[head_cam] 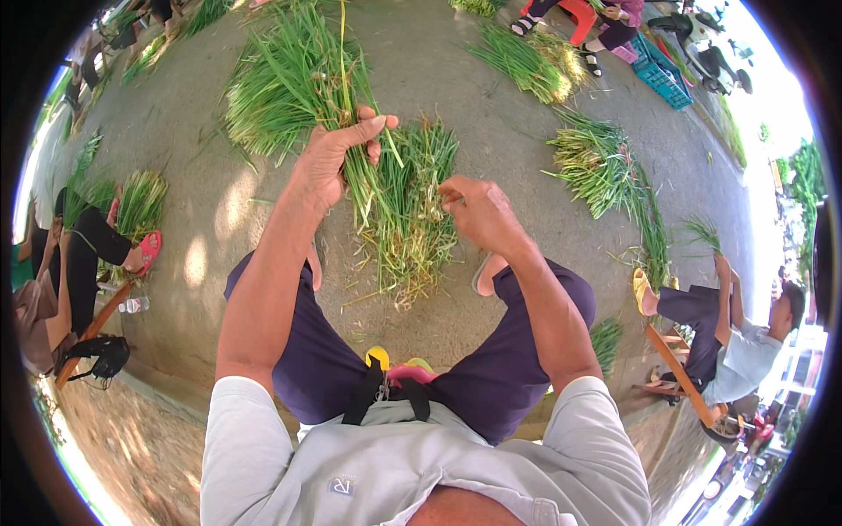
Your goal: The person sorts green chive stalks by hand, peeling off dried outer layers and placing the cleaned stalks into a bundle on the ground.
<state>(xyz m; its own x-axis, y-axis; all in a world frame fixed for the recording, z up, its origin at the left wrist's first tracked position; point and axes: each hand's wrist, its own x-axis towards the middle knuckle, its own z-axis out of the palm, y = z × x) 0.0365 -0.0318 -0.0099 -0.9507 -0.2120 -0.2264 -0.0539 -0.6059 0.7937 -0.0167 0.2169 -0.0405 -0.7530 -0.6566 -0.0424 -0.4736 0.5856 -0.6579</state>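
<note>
My left hand (334, 148) is closed around a bunch of long green stalks (360, 187), probably Chinese chives. Its thumb lies across them, and the pale ends point down towards me. A yellow strip (344, 59) runs up along the bunch from the hand. Below and to the right lies a loose heap of stalks (411, 263) on the ground between my feet, mixed with yellowed leaves. My right hand (483, 210) hovers at this heap's right side with its fingers curled. Whether the fingertips pinch anything is too unclear to see.
A large pile of stalks (263, 112) lies ahead on the left. More piles (592, 164) are on the right. People sit on both sides, one on a wooden bench (681, 375). A plastic bottle (135, 305) and a blue-green crate (660, 73) stand farther off.
</note>
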